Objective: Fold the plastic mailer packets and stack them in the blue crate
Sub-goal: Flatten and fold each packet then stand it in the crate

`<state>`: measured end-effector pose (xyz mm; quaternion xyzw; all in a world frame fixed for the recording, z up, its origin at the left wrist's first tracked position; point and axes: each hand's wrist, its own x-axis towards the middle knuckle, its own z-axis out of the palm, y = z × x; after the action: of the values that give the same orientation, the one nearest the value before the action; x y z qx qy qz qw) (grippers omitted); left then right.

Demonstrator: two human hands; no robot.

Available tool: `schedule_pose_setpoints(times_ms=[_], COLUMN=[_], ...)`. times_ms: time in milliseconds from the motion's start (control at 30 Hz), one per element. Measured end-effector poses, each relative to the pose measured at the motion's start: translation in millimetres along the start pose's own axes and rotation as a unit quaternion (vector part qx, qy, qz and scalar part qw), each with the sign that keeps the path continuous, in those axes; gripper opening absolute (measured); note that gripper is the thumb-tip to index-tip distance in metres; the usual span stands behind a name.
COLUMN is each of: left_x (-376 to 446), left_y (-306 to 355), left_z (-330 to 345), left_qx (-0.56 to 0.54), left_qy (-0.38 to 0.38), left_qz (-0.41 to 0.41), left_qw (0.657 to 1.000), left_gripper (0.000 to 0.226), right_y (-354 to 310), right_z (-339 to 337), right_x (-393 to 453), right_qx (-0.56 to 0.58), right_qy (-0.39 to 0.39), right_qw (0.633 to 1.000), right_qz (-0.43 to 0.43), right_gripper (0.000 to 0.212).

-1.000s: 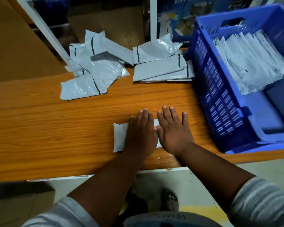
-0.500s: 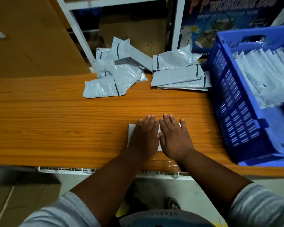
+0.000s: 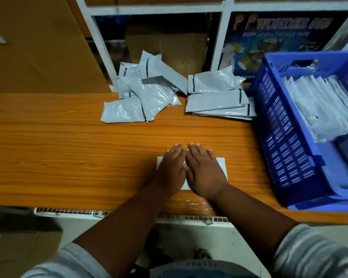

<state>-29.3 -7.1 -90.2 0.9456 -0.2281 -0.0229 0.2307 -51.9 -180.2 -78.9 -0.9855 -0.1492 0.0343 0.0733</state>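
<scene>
- Wood-grain counter [image 3: 68, 153] is running under a white shelf frame [image 3: 100, 47]; blue crate [image 3: 285, 153] is sitting at right, part-filled.
- Folded mailer packet [image 3: 221, 165] is lying near the counter's near edge; left hand [image 3: 172, 169] and right hand [image 3: 204, 171] are pressing it flat, fingers straight and together, gripping nothing.
- Judging: thin, light, slick film, likely springing open; pinching the folded edge should hold.
- Unfolded mailers [image 3: 143, 97] are waiting at far side.

blue crate [image 3: 285, 137], grey mailers [image 3: 141, 101], seemingly striped sleeves [image 3: 317, 255]
</scene>
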Motion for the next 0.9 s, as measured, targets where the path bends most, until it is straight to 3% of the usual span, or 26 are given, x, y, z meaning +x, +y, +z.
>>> schedule_pose_setpoints(times_ms=[100, 167, 433, 667, 900], left_x=[-13.3, -23.4, -28.6, -27.2, -23.1], left_y=[-13.9, -27.3, -28.0, -24.5, -22.2], left_z=[-1.8, 3.2, -7.2, -6.9, -4.7], left_qx=[0.166, 0.207, 0.179, 0.233, 0.233], left_qy=[-0.031, -0.038, 0.009, -0.063, -0.074], left_qz=[-0.027, -0.019, -0.025, -0.026, -0.034], left_qw=[0.985, 0.977, 0.983, 0.970, 0.969], left_gripper=[0.066, 0.070, 0.076, 0.084, 0.086], right_y=[-5.2, -5.3, 20.5, 12.1, 14.2], right_z=[12.6, 13.8, 4.1, -3.6, 7.6], right_x=[-1.9, -1.8, 32.4, 18.3, 12.7], right_qx=[-0.016, -0.019, -0.036, -0.057, -0.015], right_qy=[-0.012, -0.020, -0.034, -0.030, -0.103], right_qw=[1.000, 1.000, 0.998, 0.997, 0.995], right_qz=[0.003, 0.009, -0.029, -0.041, -0.008], right_gripper=[0.070, 0.074, 0.069, 0.070, 0.072])
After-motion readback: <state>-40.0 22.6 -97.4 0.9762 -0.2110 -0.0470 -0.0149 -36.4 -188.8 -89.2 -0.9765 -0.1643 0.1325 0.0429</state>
